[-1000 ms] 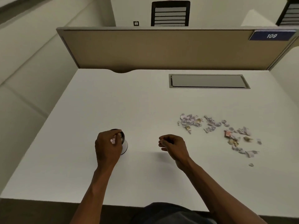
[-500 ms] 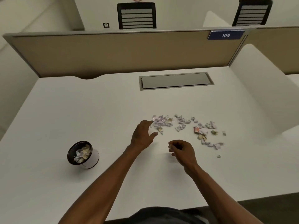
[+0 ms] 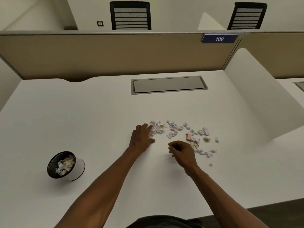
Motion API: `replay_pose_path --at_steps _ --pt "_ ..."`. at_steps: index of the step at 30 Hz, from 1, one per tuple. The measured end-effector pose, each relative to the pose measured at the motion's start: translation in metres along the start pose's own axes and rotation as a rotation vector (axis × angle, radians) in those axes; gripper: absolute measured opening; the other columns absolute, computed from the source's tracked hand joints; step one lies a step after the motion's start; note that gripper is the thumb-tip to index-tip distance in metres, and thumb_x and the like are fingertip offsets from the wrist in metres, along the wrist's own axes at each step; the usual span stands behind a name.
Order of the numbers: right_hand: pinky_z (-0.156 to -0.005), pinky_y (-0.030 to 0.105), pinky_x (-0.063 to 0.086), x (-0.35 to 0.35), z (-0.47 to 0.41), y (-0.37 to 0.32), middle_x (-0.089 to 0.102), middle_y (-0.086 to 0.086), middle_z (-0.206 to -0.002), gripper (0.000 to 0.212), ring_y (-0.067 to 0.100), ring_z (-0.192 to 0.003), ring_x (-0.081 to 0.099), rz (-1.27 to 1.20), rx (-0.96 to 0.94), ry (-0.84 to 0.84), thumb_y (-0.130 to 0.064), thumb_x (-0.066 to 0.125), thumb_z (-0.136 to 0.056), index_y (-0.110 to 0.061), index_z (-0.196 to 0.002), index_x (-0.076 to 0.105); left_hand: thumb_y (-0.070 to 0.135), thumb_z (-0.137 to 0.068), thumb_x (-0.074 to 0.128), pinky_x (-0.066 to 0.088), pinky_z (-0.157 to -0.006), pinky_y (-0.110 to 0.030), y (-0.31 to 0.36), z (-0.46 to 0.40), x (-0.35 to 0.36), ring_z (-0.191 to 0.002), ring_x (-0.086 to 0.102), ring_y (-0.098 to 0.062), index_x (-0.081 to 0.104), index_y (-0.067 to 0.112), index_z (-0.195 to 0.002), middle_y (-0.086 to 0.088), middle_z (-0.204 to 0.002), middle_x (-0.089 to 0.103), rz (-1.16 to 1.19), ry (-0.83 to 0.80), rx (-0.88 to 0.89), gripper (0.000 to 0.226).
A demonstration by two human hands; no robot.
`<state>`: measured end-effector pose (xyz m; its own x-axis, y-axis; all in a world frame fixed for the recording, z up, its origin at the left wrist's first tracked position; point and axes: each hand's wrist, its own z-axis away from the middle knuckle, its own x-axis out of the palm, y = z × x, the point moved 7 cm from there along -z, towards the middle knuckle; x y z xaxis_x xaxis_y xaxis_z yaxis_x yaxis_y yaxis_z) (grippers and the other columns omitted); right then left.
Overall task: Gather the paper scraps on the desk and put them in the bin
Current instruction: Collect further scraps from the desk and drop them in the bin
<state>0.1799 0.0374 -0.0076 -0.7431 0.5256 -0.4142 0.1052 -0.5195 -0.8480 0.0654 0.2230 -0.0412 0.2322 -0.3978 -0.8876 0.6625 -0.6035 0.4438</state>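
Note:
Several small paper scraps (image 3: 174,130), mostly pale lilac with a few yellow and one red, lie scattered across the middle right of the white desk (image 3: 98,112). My left hand (image 3: 142,137) rests flat on the left end of the scatter, fingers spread over the nearest scraps. My right hand (image 3: 181,151) hovers just below the scatter with its fingers curled loosely; whether it holds anything is hidden. A small round bin (image 3: 65,166), black inside with a white wall, stands at the near left with scraps in it.
A grey cable hatch (image 3: 168,84) is set into the desk at the back. A tan partition (image 3: 107,55) closes off the far side, and a white divider (image 3: 256,96) rises on the right. Two black chairs stand beyond.
My left hand left the bin, crossed to the right and now lies on the left end of the scraps. The right hand stayed almost still. The view swung right.

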Motion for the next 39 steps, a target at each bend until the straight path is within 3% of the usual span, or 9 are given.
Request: replay_pose_path --at_steps 4,10,13,16,22,26,30,34,39 --pt "-0.081 0.022 0.054 0.006 -0.038 -0.035 0.075 -0.008 -0.099 0.020 0.004 -0.088 0.068 0.198 -0.157 0.025 -0.023 0.067 -0.087 -0.026 -0.104 0.075 0.034 -0.085 0.072 0.032 -0.110 -0.037 -0.010 0.022 -0.001 -0.138 0.035 -0.026 0.054 0.021 -0.138 -0.001 -0.151 0.043 0.083 0.070 0.020 0.058" --pt "-0.108 0.042 0.041 0.054 -0.092 -0.061 0.052 0.013 -0.144 0.054 0.032 -0.132 0.047 0.615 -0.335 -0.202 -0.011 0.055 -0.089 -0.019 -0.142 0.049 0.032 -0.084 0.072 0.043 -0.102 -0.038 -0.022 0.056 -0.004 -0.124 0.049 -0.023 0.058 0.024 -0.132 0.003 -0.135 0.054 0.162 0.152 0.019 0.051" --pt "-0.110 0.047 0.040 0.083 -0.100 -0.060 0.037 0.014 -0.155 0.076 0.037 -0.141 0.034 0.782 -0.375 -0.369 -0.014 0.058 -0.083 -0.023 -0.153 0.031 0.041 -0.085 0.071 0.050 -0.091 -0.036 -0.026 0.066 -0.008 -0.111 0.056 -0.018 0.055 0.027 -0.129 0.005 -0.125 0.055 0.251 0.186 0.008 0.049" --pt "-0.115 0.051 0.035 0.102 -0.092 -0.053 0.027 0.014 -0.161 0.072 0.039 -0.146 0.023 0.971 -0.448 -0.424 -0.017 0.058 -0.087 -0.017 -0.154 0.031 0.055 -0.080 0.070 0.051 -0.091 -0.031 -0.031 0.075 -0.014 -0.112 0.053 -0.012 0.052 0.030 -0.131 0.009 -0.127 0.051 0.317 0.224 -0.015 0.059" --pt "-0.093 0.042 0.052 0.102 -0.056 -0.050 0.054 0.011 -0.141 0.042 0.034 -0.129 0.046 0.865 -0.646 -0.308 -0.011 0.059 -0.088 -0.011 -0.130 0.061 0.060 -0.069 0.079 0.036 -0.098 -0.021 -0.041 0.083 -0.010 -0.134 0.035 -0.012 0.038 0.030 -0.149 0.007 -0.153 0.034 0.306 0.145 -0.103 0.095" --pt "-0.087 0.039 0.055 0.095 -0.041 -0.045 0.056 0.004 -0.140 0.045 0.028 -0.124 0.053 0.803 -0.672 -0.293 -0.009 0.065 -0.084 -0.020 -0.128 0.063 0.056 -0.066 0.083 0.034 -0.100 -0.024 -0.039 0.078 -0.006 -0.138 0.030 -0.016 0.033 0.028 -0.152 0.004 -0.157 0.028 0.242 0.088 -0.110 0.104" --pt "-0.093 0.039 0.053 0.076 -0.042 -0.045 0.049 0.005 -0.145 0.061 0.027 -0.129 0.049 0.721 -0.594 -0.196 -0.020 0.068 -0.083 -0.025 -0.141 0.051 0.050 -0.068 0.084 0.041 -0.092 -0.026 -0.037 0.071 -0.006 -0.128 0.037 -0.018 0.039 0.025 -0.148 0.003 -0.143 0.038 0.192 0.071 -0.136 0.095" --pt "-0.093 0.040 0.051 0.075 -0.050 -0.037 0.046 0.009 -0.144 0.074 0.031 -0.127 0.046 0.911 -0.478 -0.273 -0.030 0.071 -0.083 -0.022 -0.149 0.039 0.040 -0.072 0.085 0.048 -0.091 -0.032 -0.033 0.068 -0.005 -0.119 0.045 -0.021 0.046 0.018 -0.144 -0.002 -0.130 0.044 0.196 0.069 -0.158 0.084" --pt "-0.086 0.035 0.053 0.089 -0.050 -0.044 0.056 0.011 -0.126 0.063 0.033 -0.109 0.061 0.862 -0.481 -0.333 -0.019 0.076 -0.079 -0.015 -0.138 0.055 0.025 -0.073 0.085 0.046 -0.090 -0.028 -0.027 0.065 -0.005 -0.110 0.056 -0.025 0.053 0.009 -0.136 -0.010 -0.123 0.053 0.296 0.072 -0.201 0.073"
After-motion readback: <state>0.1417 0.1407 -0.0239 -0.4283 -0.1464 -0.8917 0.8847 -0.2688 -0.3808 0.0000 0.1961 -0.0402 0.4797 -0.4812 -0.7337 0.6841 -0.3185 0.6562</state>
